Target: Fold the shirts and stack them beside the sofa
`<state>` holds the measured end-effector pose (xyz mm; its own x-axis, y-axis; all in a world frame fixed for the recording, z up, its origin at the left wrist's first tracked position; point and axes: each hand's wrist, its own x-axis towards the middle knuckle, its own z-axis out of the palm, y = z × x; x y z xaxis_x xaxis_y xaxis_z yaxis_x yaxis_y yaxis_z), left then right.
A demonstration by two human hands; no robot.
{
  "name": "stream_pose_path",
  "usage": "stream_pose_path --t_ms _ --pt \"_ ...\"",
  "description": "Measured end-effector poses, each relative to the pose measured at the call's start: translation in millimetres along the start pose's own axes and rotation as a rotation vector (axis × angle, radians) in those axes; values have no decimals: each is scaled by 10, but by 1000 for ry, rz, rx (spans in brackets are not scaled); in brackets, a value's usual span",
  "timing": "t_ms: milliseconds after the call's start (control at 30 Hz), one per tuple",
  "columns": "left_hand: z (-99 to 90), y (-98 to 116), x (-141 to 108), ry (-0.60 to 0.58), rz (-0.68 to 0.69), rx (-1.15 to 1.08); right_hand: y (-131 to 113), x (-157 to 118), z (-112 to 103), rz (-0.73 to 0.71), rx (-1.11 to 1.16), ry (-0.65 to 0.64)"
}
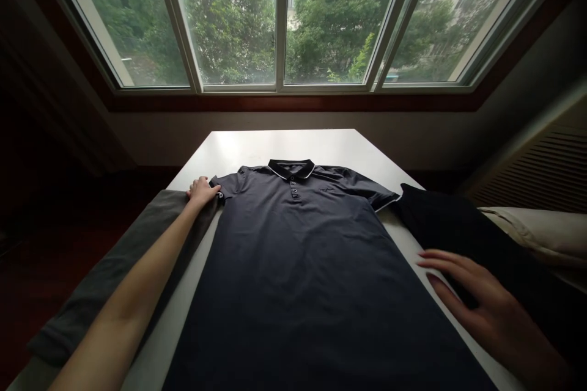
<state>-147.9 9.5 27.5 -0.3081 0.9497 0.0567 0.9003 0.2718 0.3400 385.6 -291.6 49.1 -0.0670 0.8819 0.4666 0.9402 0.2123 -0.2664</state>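
Note:
A dark navy polo shirt (298,256) lies flat and face up on a white table (284,146), its collar pointing away from me. My left hand (202,190) reaches far out and grips the end of the shirt's left sleeve. My right hand (481,299) rests flat with fingers spread on a black garment (449,226) at the shirt's right edge, close to me.
A grey folded cloth (114,269) lies along the table's left edge under my left arm. A beige cushion (541,229) sits at the far right. Beyond the table are a wall and a wide window (284,18) with trees outside.

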Motion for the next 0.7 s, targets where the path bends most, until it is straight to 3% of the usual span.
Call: stream_pose_path --t_ms 133,233,333,500,700 --pt "-25 237 -41 119 220 51 -31 1232 248 -91 181 -208" --pt "10 605 -77 90 424 60 -29 2033 669 -53 192 -329" --pt "144 1065 -121 16 546 74 -170 2619 1147 17 70 -394" --pt "419 1727 -115 -178 619 151 -569 3105 1724 -29 -189 -459" --pt "624 2131 93 -282 650 212 -635 3308 1993 -79 -292 -497"
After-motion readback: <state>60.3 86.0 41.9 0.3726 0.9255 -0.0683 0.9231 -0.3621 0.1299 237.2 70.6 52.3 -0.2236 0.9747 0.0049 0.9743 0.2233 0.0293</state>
